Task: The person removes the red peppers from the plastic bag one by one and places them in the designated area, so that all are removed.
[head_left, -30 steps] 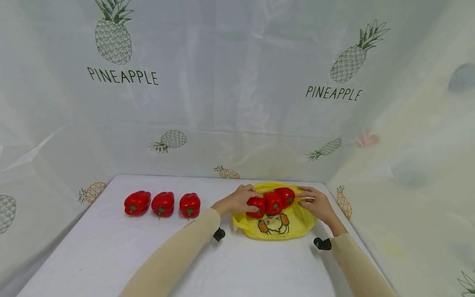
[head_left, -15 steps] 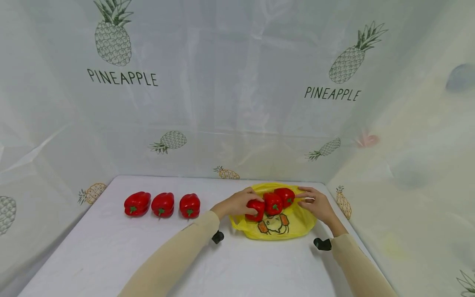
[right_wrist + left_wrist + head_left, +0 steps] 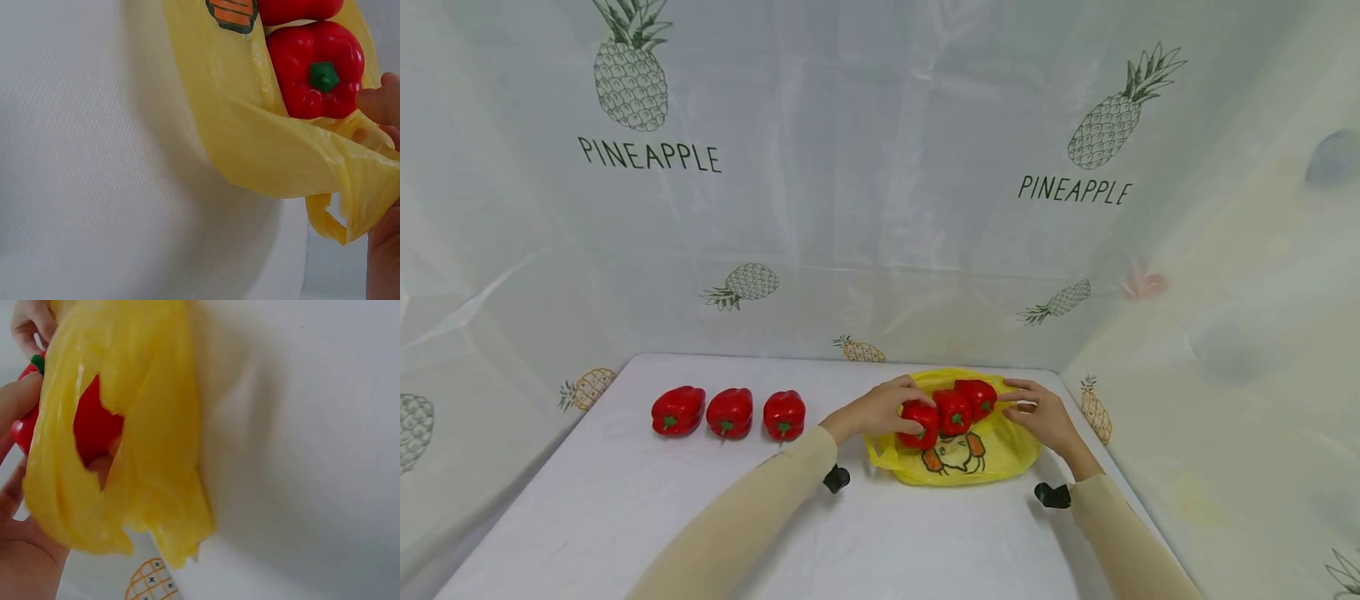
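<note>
My left hand (image 3: 880, 410) grips the leftmost red bell pepper (image 3: 918, 426) on the yellow plastic bag (image 3: 1000, 458), its fingers over the top and thumb at the near side. In the left wrist view the bag (image 3: 156, 412) covers part of that pepper (image 3: 94, 428), which shows through a gap in the film. Against it sit a middle bell pepper (image 3: 953, 412) and a right one (image 3: 979, 398). At the bag's right edge, my right hand (image 3: 1041, 415) holds the film with bent fingers. One fingertip touches or nearly touches the right pepper (image 3: 315, 72).
Three more red bell peppers, left (image 3: 678, 411), middle (image 3: 729, 413) and right (image 3: 784, 415), stand in a row on the white table (image 3: 625, 517). A pineapple-printed sheet (image 3: 880, 208) hangs behind the table and along its sides.
My left hand has shifted the leftmost pepper on the bag slightly toward the near side. The right hand and the other peppers have stayed where they were.
</note>
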Motion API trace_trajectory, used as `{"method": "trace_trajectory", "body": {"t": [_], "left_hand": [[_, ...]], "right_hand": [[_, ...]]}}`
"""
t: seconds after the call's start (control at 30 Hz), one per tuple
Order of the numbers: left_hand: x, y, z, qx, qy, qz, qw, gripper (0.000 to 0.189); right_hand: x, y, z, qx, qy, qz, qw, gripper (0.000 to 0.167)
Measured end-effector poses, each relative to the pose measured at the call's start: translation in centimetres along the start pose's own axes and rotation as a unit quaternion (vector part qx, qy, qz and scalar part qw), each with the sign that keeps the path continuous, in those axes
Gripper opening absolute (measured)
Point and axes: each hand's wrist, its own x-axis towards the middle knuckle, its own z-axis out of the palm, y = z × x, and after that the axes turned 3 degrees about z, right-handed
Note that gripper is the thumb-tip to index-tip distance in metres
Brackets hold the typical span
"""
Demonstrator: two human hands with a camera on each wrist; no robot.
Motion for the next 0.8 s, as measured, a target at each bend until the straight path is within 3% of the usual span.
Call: {"method": "trace_trajectory", "body": {"t": [0.3, 0.57, 0.8], "left_hand": [[-2.5, 1.2, -3.5, -0.008, 0.005, 0.006, 0.9999, 0.043], [-6.1, 1.2, -6.4, -0.035, 0.025, 0.002, 0.9991, 0.044], [-9.5, 0.4, -7.6, -0.07, 0.057, -0.014, 0.9958, 0.045]], "right_hand": [[-0.1, 0.2, -0.1, -0.013, 0.003, 0.011, 0.9998, 0.023], [0.2, 0.1, 0.1, -0.016, 0.002, 0.005, 0.9999, 0.023], [0.0, 0.0, 0.1, -0.01, 0.001, 0.016, 0.9998, 0.023]]}}
